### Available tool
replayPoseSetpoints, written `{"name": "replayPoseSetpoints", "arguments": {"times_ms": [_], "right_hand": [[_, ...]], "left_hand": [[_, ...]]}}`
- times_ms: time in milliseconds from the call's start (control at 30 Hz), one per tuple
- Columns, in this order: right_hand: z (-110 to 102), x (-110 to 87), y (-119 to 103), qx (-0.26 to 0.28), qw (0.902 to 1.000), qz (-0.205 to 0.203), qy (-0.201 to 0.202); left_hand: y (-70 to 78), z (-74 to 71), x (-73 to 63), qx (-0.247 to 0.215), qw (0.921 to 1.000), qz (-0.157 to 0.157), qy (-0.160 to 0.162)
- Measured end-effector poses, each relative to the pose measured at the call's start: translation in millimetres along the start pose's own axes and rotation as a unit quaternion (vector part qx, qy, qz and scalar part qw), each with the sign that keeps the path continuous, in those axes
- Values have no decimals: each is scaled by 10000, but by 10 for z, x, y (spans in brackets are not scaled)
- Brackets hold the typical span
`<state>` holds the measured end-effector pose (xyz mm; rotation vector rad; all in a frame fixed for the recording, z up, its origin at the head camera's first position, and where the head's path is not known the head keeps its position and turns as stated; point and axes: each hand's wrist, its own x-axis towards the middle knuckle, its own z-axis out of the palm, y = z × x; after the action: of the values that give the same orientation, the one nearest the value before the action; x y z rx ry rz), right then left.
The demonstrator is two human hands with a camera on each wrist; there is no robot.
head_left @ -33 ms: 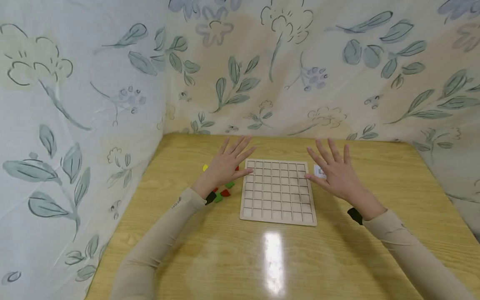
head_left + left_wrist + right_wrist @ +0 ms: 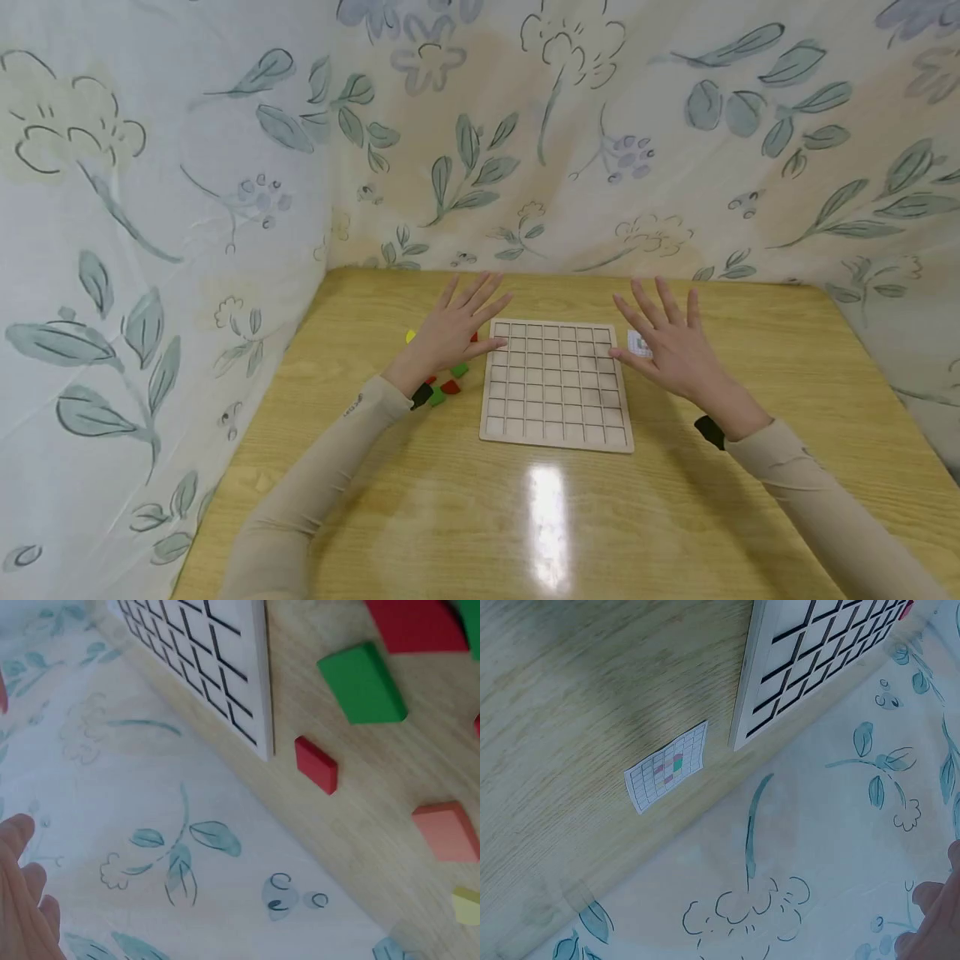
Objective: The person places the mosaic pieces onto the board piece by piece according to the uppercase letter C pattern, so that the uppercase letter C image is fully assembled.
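Fingers spread, my left hand (image 2: 448, 333) hovers above a group of small coloured pieces, over the left edge of a pale square grid board (image 2: 553, 385). Nothing is in its grasp. My right hand (image 2: 673, 350), also spread and holding nothing, is raised by the board's right edge, near a small printed grid card (image 2: 637, 342) that it partly hides. In the left wrist view lie a green piece (image 2: 364, 684), a small red piece (image 2: 316, 765), a pinkish piece (image 2: 448, 832) and a yellow piece (image 2: 466, 904). Coloured squares mark the card (image 2: 666, 766) in the right wrist view.
The wooden table (image 2: 420, 500) carries the board, pieces and card. A floral cloth (image 2: 480, 225) hangs along its back and left side. Each wrist has a dark device strapped on, such as the right wrist camera (image 2: 709, 432). A bright reflection lies in front of the board.
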<state>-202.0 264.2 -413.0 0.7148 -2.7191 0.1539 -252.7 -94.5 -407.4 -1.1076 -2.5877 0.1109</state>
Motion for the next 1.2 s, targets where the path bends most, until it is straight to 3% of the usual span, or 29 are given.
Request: {"name": "replayPoseSetpoints", "arguments": {"times_ms": [300,1200], "right_hand": [[53,0,14,78,9999,89,-34],[153,-18,42,229,9995,69,-223]], "left_hand": [[-2,44,-54,-165,9996,-36,-232],[-105,177,-224,-643,9969,-288,-357]]}}
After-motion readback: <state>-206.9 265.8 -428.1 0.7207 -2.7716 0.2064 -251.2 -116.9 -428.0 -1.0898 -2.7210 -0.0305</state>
